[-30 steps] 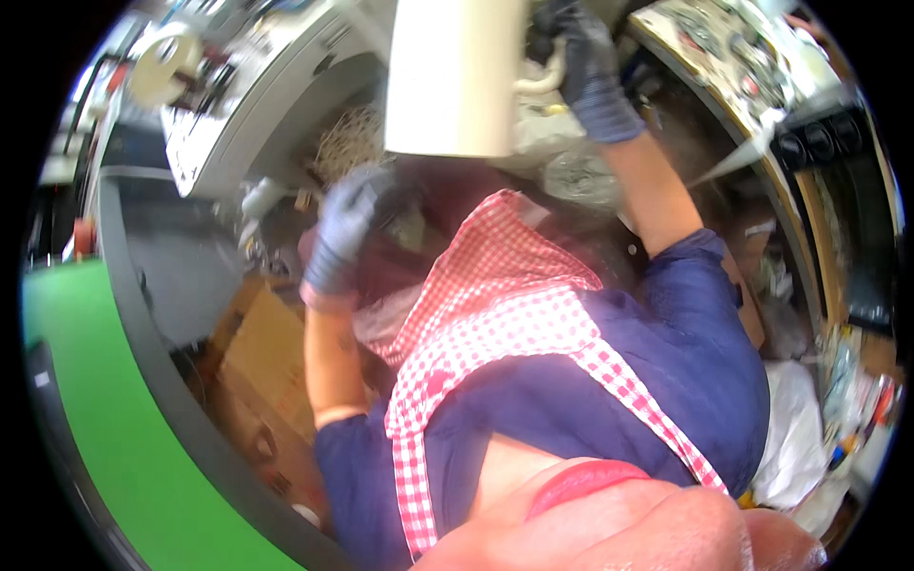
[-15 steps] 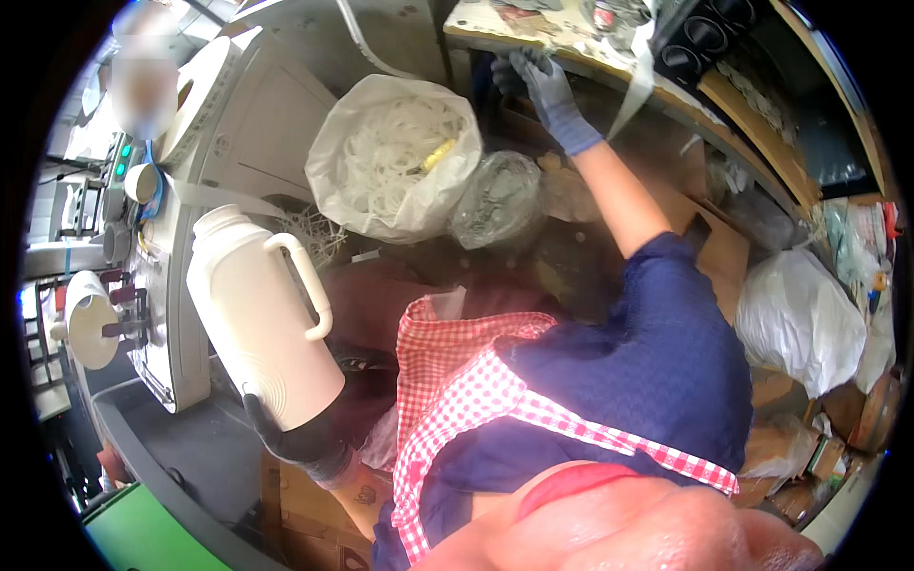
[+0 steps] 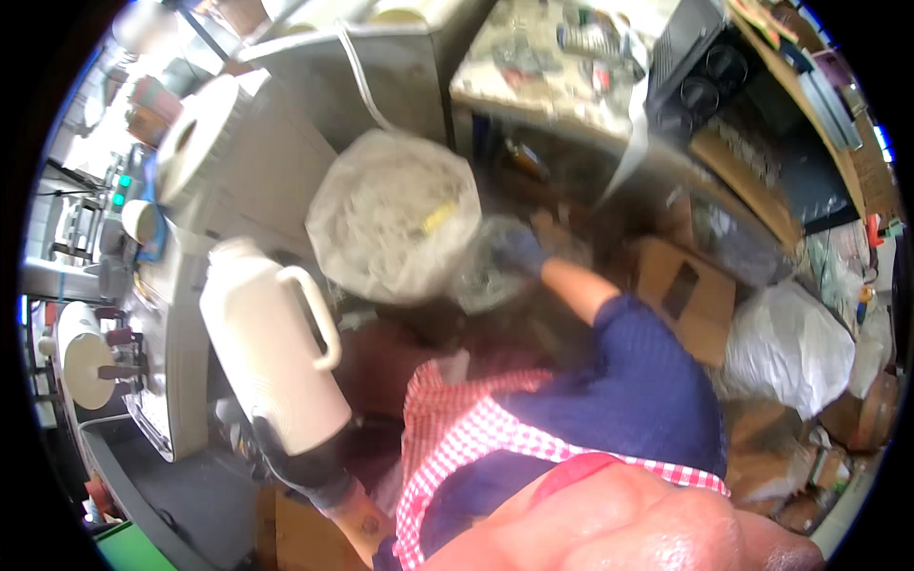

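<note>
My left hand (image 3: 303, 464), in a dark glove, grips the base of a cream plastic jug (image 3: 276, 357). The jug is tilted, its neck pointing up and to the left, with a loop handle on its right side. My right hand (image 3: 519, 250), in a grey-blue glove, is smeared by motion. It is over or at a clear plastic bag (image 3: 486, 276) of greyish contents; whether its fingers hold anything cannot be made out. Just left of that bag stands a large white sack (image 3: 347, 252) full of pale plastic scraps, with a yellow-handled tool (image 3: 440, 218) lying on top.
A cluttered worktable (image 3: 514, 100) stands at the far side. To the left is a grey machine cabinet (image 3: 186, 333) beside a dark grey bin (image 3: 124, 447). On the right are a cardboard box (image 3: 700, 324) and a stuffed white bag (image 3: 790, 347).
My right hand has come down from the worktable's edge toward the clear bag. The view has shifted a little; the jug stays in my left hand.
</note>
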Tool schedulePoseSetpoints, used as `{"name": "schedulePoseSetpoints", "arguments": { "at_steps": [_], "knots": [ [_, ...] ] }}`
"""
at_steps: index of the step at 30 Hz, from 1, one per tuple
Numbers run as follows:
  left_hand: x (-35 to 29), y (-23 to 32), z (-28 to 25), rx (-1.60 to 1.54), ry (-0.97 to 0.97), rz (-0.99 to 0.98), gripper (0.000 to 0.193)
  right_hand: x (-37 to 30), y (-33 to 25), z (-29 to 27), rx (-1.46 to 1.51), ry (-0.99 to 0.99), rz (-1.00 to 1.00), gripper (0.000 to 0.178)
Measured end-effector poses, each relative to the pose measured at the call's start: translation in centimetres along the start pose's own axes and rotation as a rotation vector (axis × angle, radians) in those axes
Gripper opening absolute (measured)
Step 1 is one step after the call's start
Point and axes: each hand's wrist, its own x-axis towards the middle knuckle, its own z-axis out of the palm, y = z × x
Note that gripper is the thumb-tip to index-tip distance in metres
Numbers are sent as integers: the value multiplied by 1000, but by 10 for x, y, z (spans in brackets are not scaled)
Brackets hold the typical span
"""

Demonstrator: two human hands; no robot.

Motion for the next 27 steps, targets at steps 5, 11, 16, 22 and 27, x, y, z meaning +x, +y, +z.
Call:
{"name": "schedulePoseSetpoints", "arguments": {
  "at_steps": [5, 11, 16, 22, 27],
  "knots": [
    [24, 14, 19, -933, 123, -681, 51, 13, 29, -13, -418, 81, -315, 34],
    [-4, -7, 6, -71, 5, -127, 39, 5, -40, -50, -494, -32, -91, 25],
    [-5, 24, 5, -360, 178, -394, 45, 9, -60, -64, -506, -113, -85, 22],
    [-6, 14, 1, -135, 34, -147, 42, 2, -100, -100, -171, -73, 6, 28],
    [7, 8, 29, -634, 117, -459, 39, -2, -240, -133, 636, -157, -458, 35]
  ]
}}
